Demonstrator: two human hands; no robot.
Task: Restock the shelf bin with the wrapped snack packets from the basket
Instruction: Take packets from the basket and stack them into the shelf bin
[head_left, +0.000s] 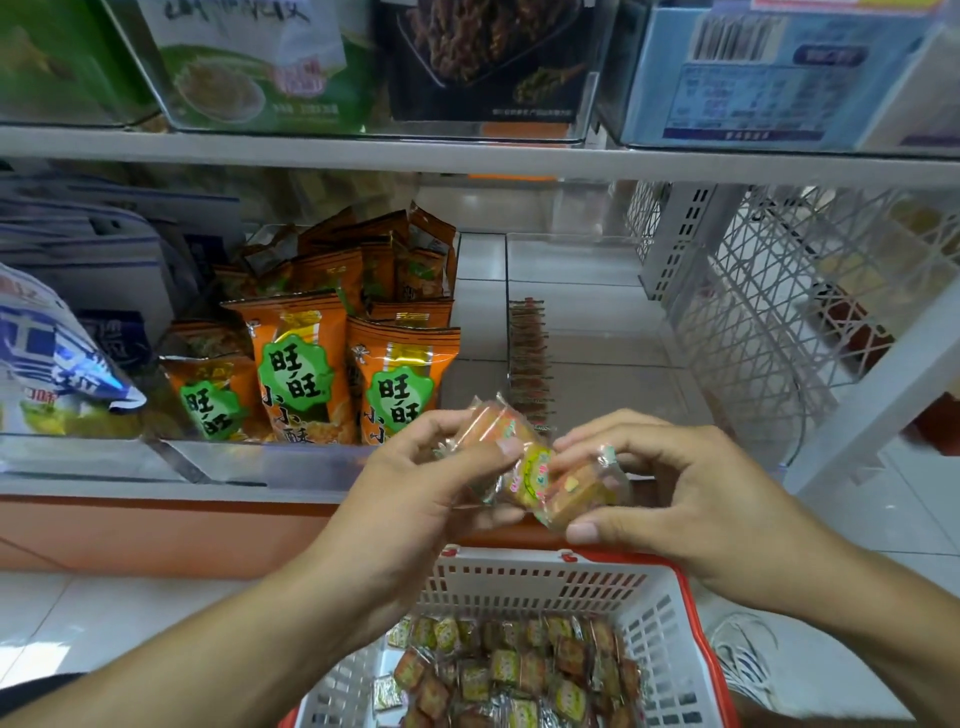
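A cluster of wrapped snack packets (524, 467) is held above the white basket (654, 623), which holds many more packets (519, 675). The left hand (415, 488) and right hand (675, 488) both pinch the cluster. Behind it sits the clear shelf bin (597, 322).

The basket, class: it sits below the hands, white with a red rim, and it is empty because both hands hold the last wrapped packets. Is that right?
Not quite. The head view shows the basket still holds many wrapped packets. The rest stands: it is white with a red rim, below the hands, and the left hand and right hand each hold packets in their fingers.
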